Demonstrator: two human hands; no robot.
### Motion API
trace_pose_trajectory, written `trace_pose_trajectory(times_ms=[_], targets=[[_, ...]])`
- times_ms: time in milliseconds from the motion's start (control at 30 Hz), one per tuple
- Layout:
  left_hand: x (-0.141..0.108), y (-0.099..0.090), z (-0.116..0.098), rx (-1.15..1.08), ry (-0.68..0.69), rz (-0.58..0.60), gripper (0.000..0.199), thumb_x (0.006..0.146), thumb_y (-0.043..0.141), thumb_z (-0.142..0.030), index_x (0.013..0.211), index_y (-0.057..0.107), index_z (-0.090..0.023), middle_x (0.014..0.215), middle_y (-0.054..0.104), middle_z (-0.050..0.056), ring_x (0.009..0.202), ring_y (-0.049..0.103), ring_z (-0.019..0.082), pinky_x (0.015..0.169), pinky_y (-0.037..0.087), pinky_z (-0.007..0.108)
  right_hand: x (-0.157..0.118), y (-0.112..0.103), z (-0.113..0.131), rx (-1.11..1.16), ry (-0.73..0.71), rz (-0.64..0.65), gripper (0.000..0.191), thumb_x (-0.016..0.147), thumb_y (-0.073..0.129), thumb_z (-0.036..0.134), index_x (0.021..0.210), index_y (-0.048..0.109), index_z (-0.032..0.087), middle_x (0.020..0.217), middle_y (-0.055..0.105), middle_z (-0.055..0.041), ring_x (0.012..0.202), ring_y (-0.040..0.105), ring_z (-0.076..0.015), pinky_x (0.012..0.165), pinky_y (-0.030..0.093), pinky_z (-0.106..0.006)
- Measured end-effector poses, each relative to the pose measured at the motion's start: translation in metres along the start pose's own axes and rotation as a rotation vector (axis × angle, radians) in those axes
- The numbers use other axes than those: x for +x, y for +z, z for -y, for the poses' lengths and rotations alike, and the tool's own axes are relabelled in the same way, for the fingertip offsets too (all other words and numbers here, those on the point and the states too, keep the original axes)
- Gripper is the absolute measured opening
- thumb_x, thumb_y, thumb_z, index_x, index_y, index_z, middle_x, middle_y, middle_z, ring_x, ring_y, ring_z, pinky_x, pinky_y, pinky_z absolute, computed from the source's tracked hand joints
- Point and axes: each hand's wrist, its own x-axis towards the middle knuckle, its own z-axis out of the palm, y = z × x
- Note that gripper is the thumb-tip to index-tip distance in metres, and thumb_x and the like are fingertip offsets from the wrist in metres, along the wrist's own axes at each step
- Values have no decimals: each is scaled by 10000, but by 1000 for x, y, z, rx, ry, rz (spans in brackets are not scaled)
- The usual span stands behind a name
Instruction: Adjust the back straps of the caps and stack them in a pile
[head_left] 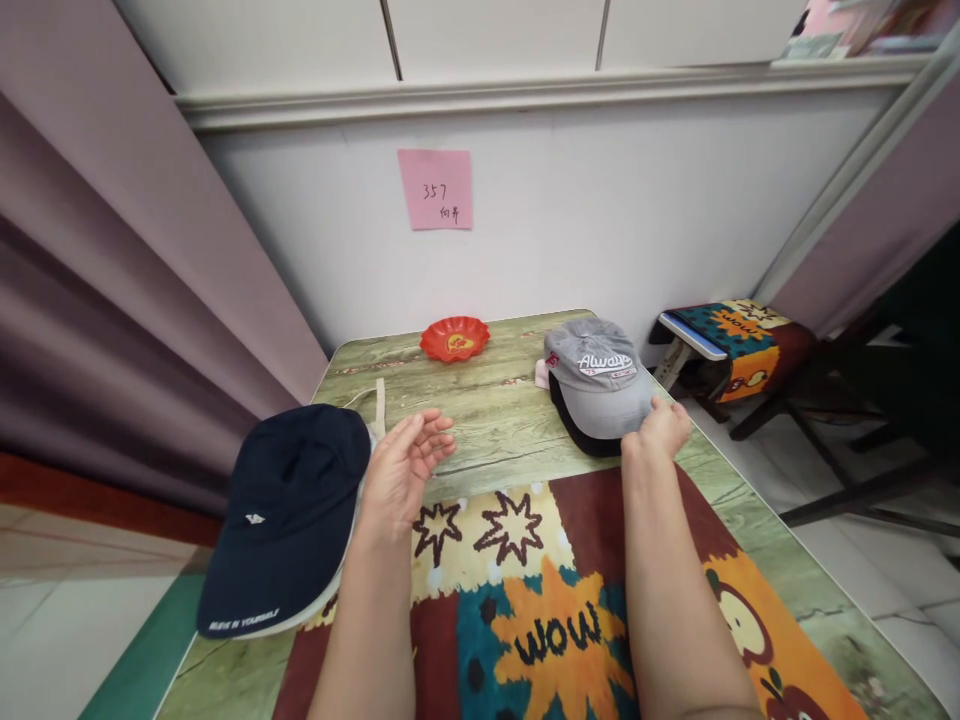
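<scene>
A grey baseball cap (592,365) with "Always" lettering sits at the right of the table, on top of a black cap (568,418) whose brim shows underneath. My right hand (660,428) is at the right edge of the grey brim, its fingers closed there and partly hidden. On the left lies a navy cap (292,510) with a pale underside, brim towards me. Beside it, my left hand (409,465) is raised with loosely curved fingers apart and nothing in them. A pale strap (380,405) sticks up behind the navy cap.
A red scalloped dish (455,340) stands at the back of the wood-patterned table (495,430). A colourful "WOW" mat (555,640) covers its near part. A pink note (436,190) is on the wall. Right of the table stands a stool with a matching cover (739,335).
</scene>
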Motion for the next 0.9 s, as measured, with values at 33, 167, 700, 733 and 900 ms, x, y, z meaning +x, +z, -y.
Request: trace_pose_trajectory(times_ms=[33,167,700,733,900], targets=[[0,0,0,3,1,0,277,796,762,-290,990,713,-99,870,769,85,680,713,150,683,606,274,-1,1,1,-32,12,-103,603,864,407,497,1385,451,196,1339,548,-131,1322,512,-323,1088,440,-560],[0,-1,1,10,3,-7,294,780,776,-305,984,714,-102,860,764,79,674,704,146,676,602,268,-12,11,16,-361,35,-570,703,809,591,463,1424,435,160,1551,332,-222,1485,304,-354,1182,298,-545],[-1,-6,-4,64,78,-66,362,716,810,-357,963,708,-113,847,747,71,664,681,132,683,580,270,-45,32,19,-965,35,-66,1104,718,752,461,1608,149,213,1617,301,-245,1483,272,-438,1126,162,-729],[-2,-6,-3,71,87,-70,373,715,808,-371,964,703,-114,846,744,71,661,677,130,681,575,270,-46,31,19,-961,23,-65,1110,716,753,464,1609,148,198,1608,312,-257,1480,273,-451,1120,156,-742],[-2,-14,2,276,229,-158,383,761,750,-415,1014,653,-145,921,725,77,681,661,138,693,550,296,-53,31,31,-847,-189,-192,1086,725,732,507,1593,231,88,1612,279,-301,1496,205,-513,1128,92,-769]])
